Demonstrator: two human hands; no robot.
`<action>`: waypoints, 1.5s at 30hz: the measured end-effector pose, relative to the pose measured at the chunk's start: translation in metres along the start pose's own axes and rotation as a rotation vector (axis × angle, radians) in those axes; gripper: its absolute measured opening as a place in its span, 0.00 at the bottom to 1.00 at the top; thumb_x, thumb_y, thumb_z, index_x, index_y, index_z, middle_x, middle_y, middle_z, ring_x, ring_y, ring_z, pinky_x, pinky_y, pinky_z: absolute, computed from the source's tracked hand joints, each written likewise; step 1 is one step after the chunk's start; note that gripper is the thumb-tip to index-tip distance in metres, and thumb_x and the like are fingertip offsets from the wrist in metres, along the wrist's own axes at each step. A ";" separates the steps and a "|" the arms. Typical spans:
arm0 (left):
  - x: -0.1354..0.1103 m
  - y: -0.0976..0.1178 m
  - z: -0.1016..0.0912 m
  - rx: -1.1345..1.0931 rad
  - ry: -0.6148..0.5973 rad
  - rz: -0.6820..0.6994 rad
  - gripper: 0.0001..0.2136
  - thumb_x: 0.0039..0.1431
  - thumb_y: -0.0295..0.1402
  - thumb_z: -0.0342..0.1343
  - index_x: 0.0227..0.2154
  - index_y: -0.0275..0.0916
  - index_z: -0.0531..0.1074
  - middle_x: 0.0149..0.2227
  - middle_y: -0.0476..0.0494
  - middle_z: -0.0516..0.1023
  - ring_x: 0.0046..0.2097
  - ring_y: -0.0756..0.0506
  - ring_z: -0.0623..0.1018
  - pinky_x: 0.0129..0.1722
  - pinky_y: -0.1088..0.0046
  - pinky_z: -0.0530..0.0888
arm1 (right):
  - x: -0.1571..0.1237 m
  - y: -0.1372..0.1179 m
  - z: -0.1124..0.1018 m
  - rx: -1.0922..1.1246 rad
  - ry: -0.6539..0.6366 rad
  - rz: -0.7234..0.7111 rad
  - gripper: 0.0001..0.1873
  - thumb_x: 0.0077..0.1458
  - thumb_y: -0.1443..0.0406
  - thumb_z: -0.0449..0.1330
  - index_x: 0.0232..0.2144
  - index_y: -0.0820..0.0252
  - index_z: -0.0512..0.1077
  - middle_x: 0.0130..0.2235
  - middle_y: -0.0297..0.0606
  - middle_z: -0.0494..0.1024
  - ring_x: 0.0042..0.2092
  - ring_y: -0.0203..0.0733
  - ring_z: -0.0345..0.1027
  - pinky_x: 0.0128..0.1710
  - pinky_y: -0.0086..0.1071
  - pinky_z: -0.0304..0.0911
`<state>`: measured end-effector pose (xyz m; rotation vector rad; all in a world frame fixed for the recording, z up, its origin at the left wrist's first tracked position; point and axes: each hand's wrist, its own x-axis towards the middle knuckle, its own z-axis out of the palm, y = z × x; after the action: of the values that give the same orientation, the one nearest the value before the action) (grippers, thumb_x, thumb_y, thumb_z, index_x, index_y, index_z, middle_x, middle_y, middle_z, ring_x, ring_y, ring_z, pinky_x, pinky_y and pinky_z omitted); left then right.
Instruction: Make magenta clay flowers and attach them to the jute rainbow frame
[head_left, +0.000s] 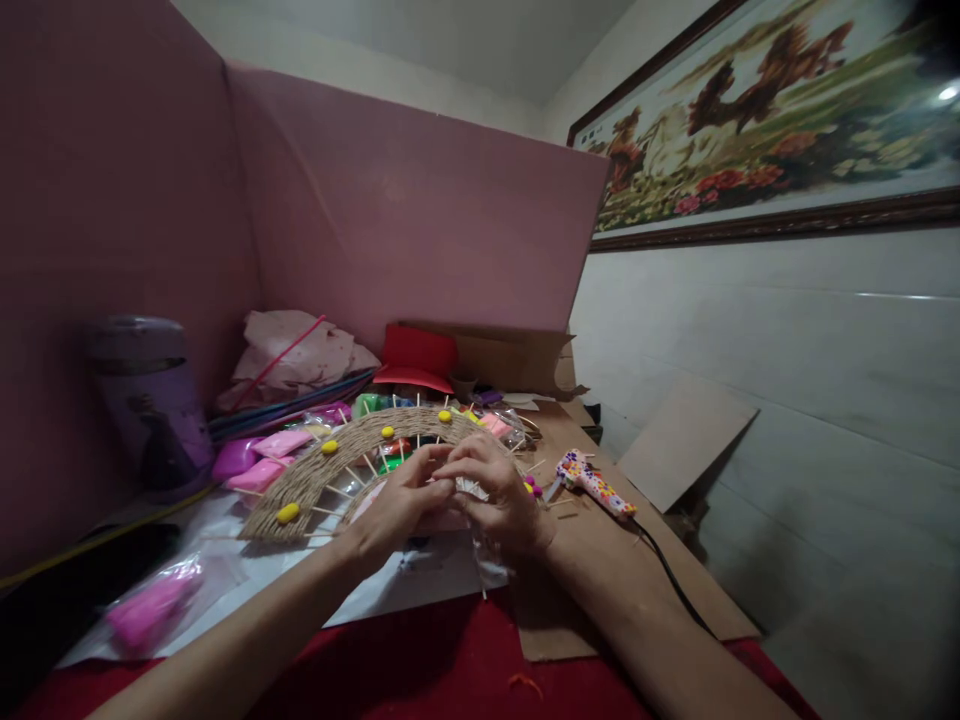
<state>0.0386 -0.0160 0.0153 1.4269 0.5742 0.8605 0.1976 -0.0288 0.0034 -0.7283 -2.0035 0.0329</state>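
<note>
My left hand (pixel 405 492) and my right hand (pixel 491 488) meet at the middle, fingers bent and pinched together. Whatever lies between the fingertips is hidden or too small to make out. Behind and below them stands a fan-shaped arch (pixel 300 485) of brown twine wound over thin wooden sticks. Several yellow oval pieces (pixel 328 447) sit along the arch. Small magenta balls (pixel 532 486) show just right of my right hand. A clear plastic bag (pixel 491 565) hangs or lies under that hand.
A flower-patterned glue gun (pixel 592 483) with a black cord lies on the cardboard (pixel 559 635) at right. Bagged pink clay (pixel 154 610) rests at front left, near a purple cup (pixel 154 400). White paper (pixel 375 598) covers part of the red cloth (pixel 420 660). Pink panels (pixel 420 210) rise behind.
</note>
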 end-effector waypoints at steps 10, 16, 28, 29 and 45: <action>-0.019 -0.022 -0.019 0.072 0.055 0.025 0.16 0.54 0.41 0.55 0.42 0.36 0.68 0.29 0.47 0.72 0.24 0.53 0.68 0.21 0.78 0.61 | -0.006 -0.006 0.011 -0.079 -0.066 -0.007 0.05 0.51 0.68 0.59 0.34 0.58 0.71 0.35 0.40 0.71 0.39 0.44 0.63 0.40 0.39 0.61; -0.017 -0.030 -0.020 -0.122 0.051 0.036 0.13 0.51 0.37 0.59 0.37 0.36 0.69 0.28 0.46 0.74 0.23 0.54 0.68 0.20 0.79 0.60 | -0.007 -0.006 0.008 -0.075 -0.080 0.014 0.05 0.54 0.66 0.57 0.36 0.58 0.70 0.34 0.39 0.72 0.38 0.42 0.64 0.38 0.37 0.62; -0.018 -0.029 -0.019 -0.162 0.098 0.052 0.10 0.47 0.34 0.62 0.32 0.36 0.71 0.29 0.47 0.75 0.25 0.53 0.71 0.26 0.77 0.65 | -0.008 -0.009 0.008 -0.123 -0.141 -0.016 0.04 0.55 0.67 0.56 0.34 0.60 0.69 0.32 0.39 0.73 0.35 0.40 0.65 0.36 0.35 0.61; -0.018 -0.029 -0.018 -0.172 0.104 0.051 0.10 0.47 0.33 0.62 0.32 0.36 0.71 0.29 0.47 0.75 0.26 0.53 0.71 0.26 0.76 0.66 | -0.008 -0.009 0.009 -0.120 -0.133 -0.012 0.03 0.55 0.67 0.56 0.34 0.60 0.69 0.31 0.38 0.73 0.34 0.40 0.65 0.35 0.34 0.62; -0.020 -0.019 -0.012 -0.330 0.220 0.024 0.08 0.42 0.28 0.63 0.26 0.35 0.70 0.22 0.52 0.72 0.21 0.55 0.68 0.26 0.75 0.69 | -0.007 -0.008 0.006 -0.026 -0.054 0.105 0.06 0.53 0.63 0.59 0.32 0.61 0.73 0.26 0.36 0.74 0.27 0.36 0.64 0.29 0.31 0.62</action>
<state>0.0198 -0.0234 -0.0074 1.0492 0.5509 1.0852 0.1909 -0.0375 -0.0027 -0.8577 -2.0184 0.0891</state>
